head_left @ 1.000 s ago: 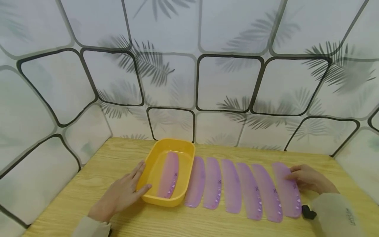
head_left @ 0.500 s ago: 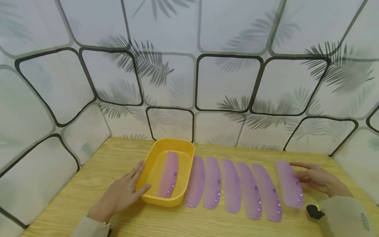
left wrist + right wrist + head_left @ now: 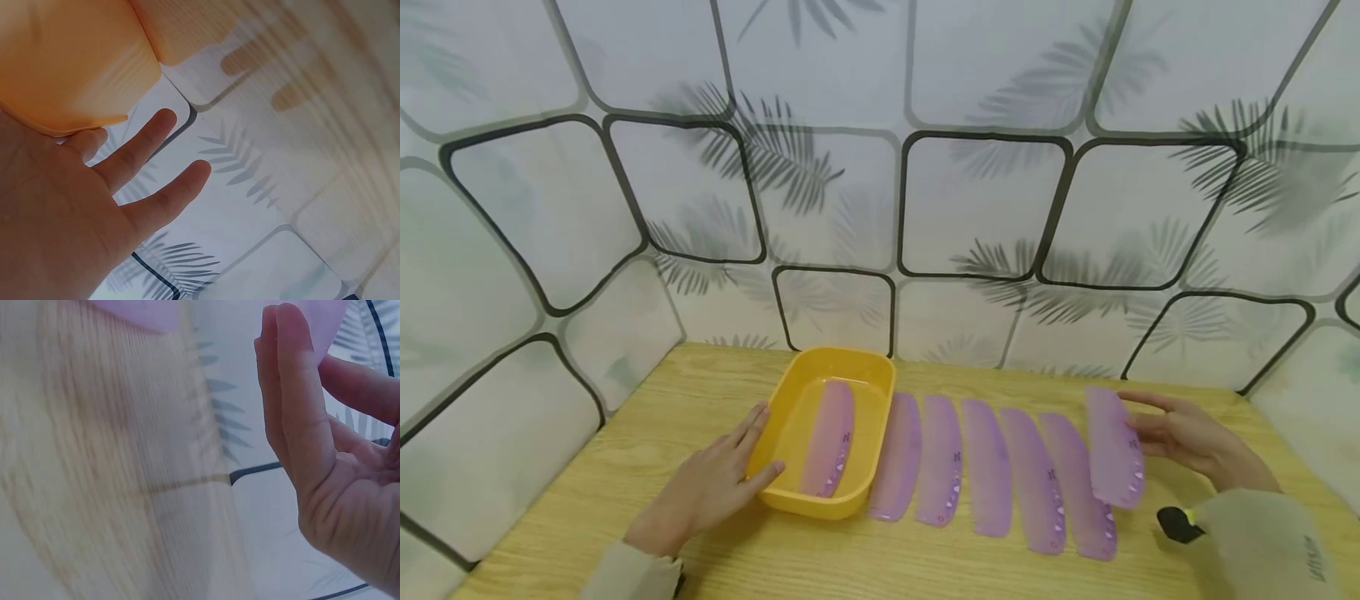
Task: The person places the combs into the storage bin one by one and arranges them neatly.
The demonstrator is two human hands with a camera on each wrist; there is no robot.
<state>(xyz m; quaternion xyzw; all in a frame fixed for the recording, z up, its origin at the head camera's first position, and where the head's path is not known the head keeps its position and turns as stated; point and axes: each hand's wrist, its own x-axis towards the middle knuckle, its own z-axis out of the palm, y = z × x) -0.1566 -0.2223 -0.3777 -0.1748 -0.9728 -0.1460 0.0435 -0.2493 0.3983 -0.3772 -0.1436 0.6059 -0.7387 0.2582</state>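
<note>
My right hand (image 3: pixel 1195 442) pinches a translucent purple comb (image 3: pixel 1111 450) by its right edge, raised above the table at the right end of a row. In the right wrist view, the fingers (image 3: pixel 303 406) are nearly straight against this comb, only part of which shows. A yellow tray (image 3: pixel 812 507) stands left of the row with one purple comb (image 3: pixel 826 437) lying inside. At the tray's left side rests my left hand (image 3: pixel 700 496), thumb at the near rim and fingers spread. The left wrist view has these fingers (image 3: pixel 165 197) extended beside the tray wall.
Several more purple combs (image 3: pixel 988 467) lie side by side right of the tray. The held comb overlaps the rightmost one (image 3: pixel 1075 467) in view. Behind the wood-grain table (image 3: pixel 925 562) rises a patterned wall (image 3: pixel 977 208).
The right hand has lifted the rightmost comb off the table, first to the right and up, then back left over its neighbour. The left hand and tray stay put.
</note>
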